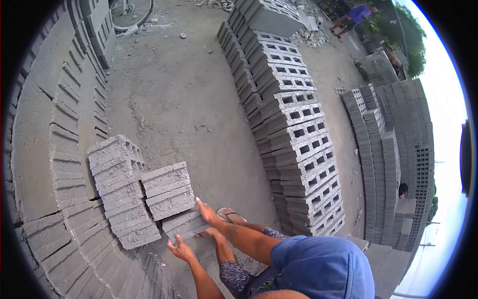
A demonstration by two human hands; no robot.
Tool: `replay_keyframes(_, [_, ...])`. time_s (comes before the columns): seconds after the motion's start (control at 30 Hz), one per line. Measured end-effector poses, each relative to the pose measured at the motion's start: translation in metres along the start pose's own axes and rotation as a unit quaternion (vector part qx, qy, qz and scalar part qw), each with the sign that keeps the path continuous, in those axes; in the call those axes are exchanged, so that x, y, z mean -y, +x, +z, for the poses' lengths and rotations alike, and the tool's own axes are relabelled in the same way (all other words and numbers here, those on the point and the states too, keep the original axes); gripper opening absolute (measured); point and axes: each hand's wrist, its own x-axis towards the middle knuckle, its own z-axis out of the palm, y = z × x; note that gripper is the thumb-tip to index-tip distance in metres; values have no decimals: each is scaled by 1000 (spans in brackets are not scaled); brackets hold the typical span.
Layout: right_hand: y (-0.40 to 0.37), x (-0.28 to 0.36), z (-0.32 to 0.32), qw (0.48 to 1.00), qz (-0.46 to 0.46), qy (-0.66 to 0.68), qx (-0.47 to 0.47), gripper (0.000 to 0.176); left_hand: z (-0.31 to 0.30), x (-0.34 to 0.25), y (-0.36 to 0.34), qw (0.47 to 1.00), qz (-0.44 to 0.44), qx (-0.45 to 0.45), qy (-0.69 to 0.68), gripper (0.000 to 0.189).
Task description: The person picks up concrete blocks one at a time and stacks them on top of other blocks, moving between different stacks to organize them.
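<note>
A grey hollow concrete block (187,224) is held between my hands, slightly askew against a short stack of blocks (168,189). My left hand (182,249) grips its lower end, fingers curled at the edge. At its other end, my right hand (206,213) is closed around the corner. A dark gap shows between the held block and its neighbour. Beside them stands a taller stack of blocks (122,194) with rough, crumbly faces. The far sides of the held block are hidden.
A long wall of hollow blocks (303,134) runs along the right of the dirt ground (194,94). More stacked blocks (69,129) line the left. My sandalled foot (231,215) is close to the held block. A person in purple (356,17) is far off.
</note>
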Motion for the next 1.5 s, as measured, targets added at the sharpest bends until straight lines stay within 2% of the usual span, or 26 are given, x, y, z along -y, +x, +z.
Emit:
replay_keyframes(0.13, [-14,-6,-47,981,-3,-188,-57,86,6,18,-20,994,43,88,56,58])
replay_keyframes(0.2, [-27,-4,-71,974,-26,-224,-19,73,10,-40,-28,977,-126,124,-116,64])
replay_keyframes(0.23, [-15,-27,-73,973,-28,-228,-13,73,14,-71,-31,977,-109,148,-110,77])
replay_keyframes(0.27, [14,-66,-79,980,38,-196,-20,65,21,-78,-29,977,-110,144,-116,77])
replay_keyframes(0.3, [30,-88,-84,981,104,-163,-27,58,31,-80,-26,982,-80,169,18,81])
replay_keyframes(0.33, [27,-86,-87,981,97,-169,-24,58,39,-77,-24,969,-52,188,152,86])
replay_keyframes(0.4, [8,-80,-87,990,27,-139,9,54,54,-21,-2,970,-49,210,109,89])
replay_keyframes(0.5, [67,-170,-89,964,-53,-260,32,60,37,-4,-2,969,-70,224,80,93])
replay_keyframes(0.57, [-16,-126,-95,994,-43,-81,61,68,2,-19,-28,958,-95,245,115,94])
replay_keyframes(0.63, [-113,-65,-116,978,174,-10,113,74,-37,-58,-85,950,-118,242,162,92])
replay_keyframes(0.7, [-168,-25,-133,957,194,-126,172,71,-86,-92,-120,956,-178,174,153,89])
replay_keyframes(0.73, [-186,-12,-146,947,218,-167,166,68,-110,-97,-146,965,-117,173,159,85])
replay_keyframes(0.77, [-189,-2,-151,930,212,-230,191,68,-129,-103,-173,969,-53,174,169,81])
replay_keyframes(0.8, [-189,2,-149,912,37,-347,216,67,-153,-114,-193,976,-96,136,141,81])
replay_keyframes(0.83, [-199,4,-152,852,-139,-440,248,66,-181,-124,-213,976,-54,143,157,75])
replay_keyframes(0.87, [-210,15,-142,828,-214,-440,276,63,-209,-131,-231,974,-14,143,173,69])
replay_keyframes(0.9, [-225,29,-115,794,-288,-434,314,61,-236,-138,-253,983,-64,96,140,69])
replay_keyframes(0.97, [-282,62,-54,695,-390,-450,402,62,-288,-144,-307,980,87,56,172,65])
replay_keyframes(1.03, [-320,66,0,563,-480,-456,495,63,-328,-136,-362,984,83,19,160,61])
replay_keyframes(1.07, [-342,65,23,529,-482,-467,519,63,-342,-132,-386,974,136,38,177,58])
replay_keyframes(1.13, [-393,58,61,271,-400,-705,519,66,-365,-119,-430,972,150,-1,181,55])
replay_keyframes(1.2, [-430,22,70,231,-438,-705,508,64,-390,-103,-469,965,174,-28,196,52])
replay_keyframes(1.27, [-405,-38,93,126,-412,-748,505,57,-405,-86,-503,963,164,-17,211,48])
replay_keyframes(1.33, [-456,-87,89,54,-299,-786,538,55,-415,-53,-533,970,153,-62,178,45])
replay_keyframes(1.4, [-479,-143,66,146,-202,-739,627,54,-431,-25,-569,973,134,-11,189,44])
replay_keyframes(1.5, [-545,-216,44,80,-210,-764,605,52,-451,17,-647,986,26,8,164,54])
